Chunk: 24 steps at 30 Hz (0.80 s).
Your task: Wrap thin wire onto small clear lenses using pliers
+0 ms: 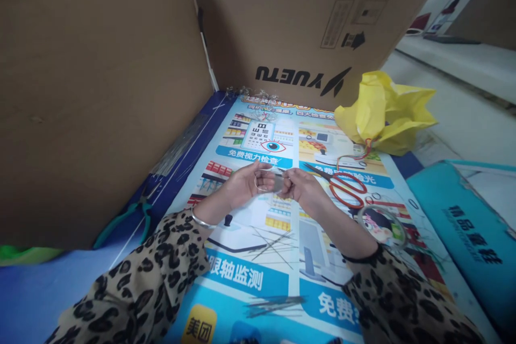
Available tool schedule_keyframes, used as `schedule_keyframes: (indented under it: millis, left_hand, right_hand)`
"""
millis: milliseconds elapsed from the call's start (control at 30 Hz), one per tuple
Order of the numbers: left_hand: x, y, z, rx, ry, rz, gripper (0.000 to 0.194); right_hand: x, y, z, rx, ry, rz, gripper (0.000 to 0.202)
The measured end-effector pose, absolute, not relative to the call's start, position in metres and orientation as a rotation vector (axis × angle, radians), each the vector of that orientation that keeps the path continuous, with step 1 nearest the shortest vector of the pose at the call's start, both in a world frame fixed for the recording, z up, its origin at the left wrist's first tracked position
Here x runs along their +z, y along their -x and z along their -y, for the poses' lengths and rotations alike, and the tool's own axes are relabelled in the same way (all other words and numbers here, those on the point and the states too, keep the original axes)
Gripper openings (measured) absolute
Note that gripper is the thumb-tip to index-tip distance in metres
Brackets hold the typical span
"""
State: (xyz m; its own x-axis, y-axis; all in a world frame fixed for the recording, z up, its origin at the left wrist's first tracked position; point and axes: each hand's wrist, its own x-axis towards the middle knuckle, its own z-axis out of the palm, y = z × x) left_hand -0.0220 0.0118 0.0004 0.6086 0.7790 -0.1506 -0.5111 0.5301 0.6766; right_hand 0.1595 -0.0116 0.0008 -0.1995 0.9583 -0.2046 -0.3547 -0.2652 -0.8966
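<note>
Near the middle of the printed poster, my left hand (244,185) and my right hand (300,185) meet above its surface. Between them is a thin pale wire loop (262,190) with a small grey blurred piece (278,183). The fingers of my left hand are curled round the loop. My right hand pinches at the right side of the grey piece. Below my hands, loose thin wires (272,244) lie crossed on the poster, and a bundle of dark wires (276,305) lies nearer the front.
Red-handled scissors (349,189) and a tape roll (381,226) lie right of my hands. A yellow crumpled bag (379,113) and a teal box (463,236) are farther right. Teal pliers (137,215) lie left, beside cardboard walls (97,91). More wires (181,145) rest along the left edge.
</note>
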Motion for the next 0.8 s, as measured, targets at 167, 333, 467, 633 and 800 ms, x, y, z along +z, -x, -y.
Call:
schedule_keyframes:
  millis: [167, 333, 467, 633, 800]
  left_hand:
    - [0.000, 0.011, 0.000, 0.833, -0.525, -0.420, 0.032]
    - [0.002, 0.006, 0.006, 0.850, -0.569, -0.434, 0.022]
    - [0.002, 0.009, 0.002, 0.836, -0.575, -0.453, 0.022]
    - [-0.001, 0.013, -0.004, 0.784, -0.567, -0.529, 0.025]
    - [-0.003, 0.013, -0.003, 0.854, -0.601, -0.480, 0.017]
  right_hand:
    - [-0.002, -0.153, 0.013, 1.542, 1.030, 0.782, 0.029]
    - [-0.002, -0.149, 0.016, 1.438, 1.055, 0.725, 0.031]
    - [0.000, -0.152, 0.015, 1.525, 1.034, 0.768, 0.031]
    - [0.001, -0.159, 0.012, 1.623, 0.985, 0.783, 0.025]
    - [-0.001, -0.159, 0.012, 1.632, 0.978, 0.843, 0.019]
